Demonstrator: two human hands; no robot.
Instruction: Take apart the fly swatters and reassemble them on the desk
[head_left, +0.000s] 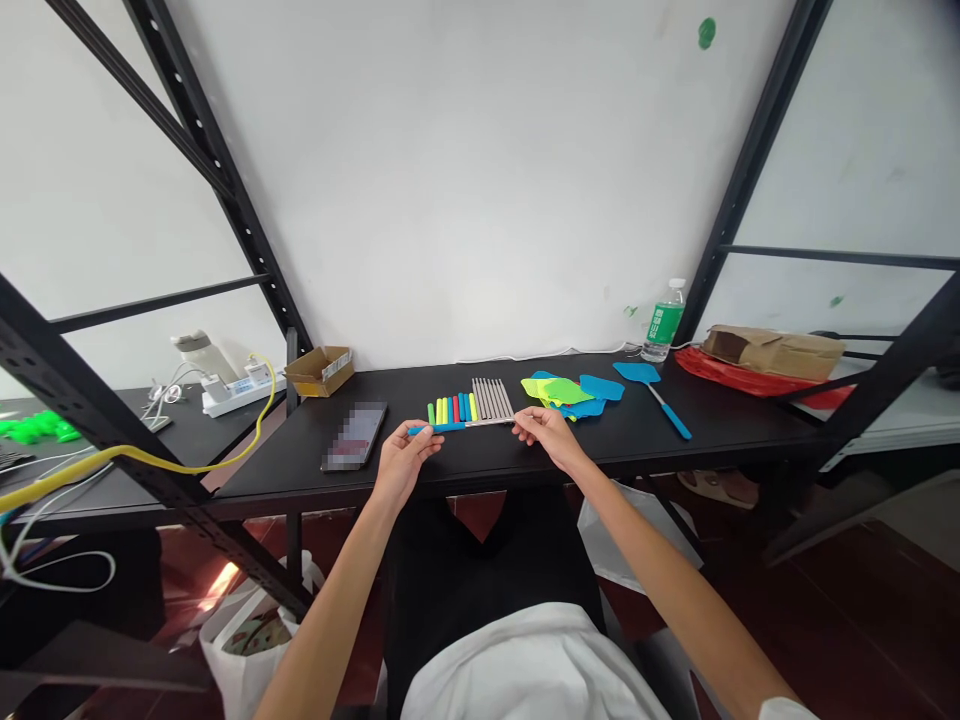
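My left hand (406, 455) is closed, thumb and fingers pinching a blue handle (450, 427). A thin metal rod (489, 422) runs from this handle to the right, and my right hand (546, 432) pinches its far end. Just behind lie a row of coloured handles (453, 408) in green, yellow, red and blue, and a row of bare metal rods (491, 398). To the right is a pile of flat heads, yellow-green ones (559, 389) and blue ones (600, 388). A blue fly swatter (651, 396) with a metal shaft lies farther right.
A phone (355, 437) and an open cardboard box (320, 371) are on the left of the black table (285, 455). A water bottle (664, 322) stands at the back right, near a brown package (776, 352) on red plastic. A yellow cable (161, 460) crosses the left shelf post.
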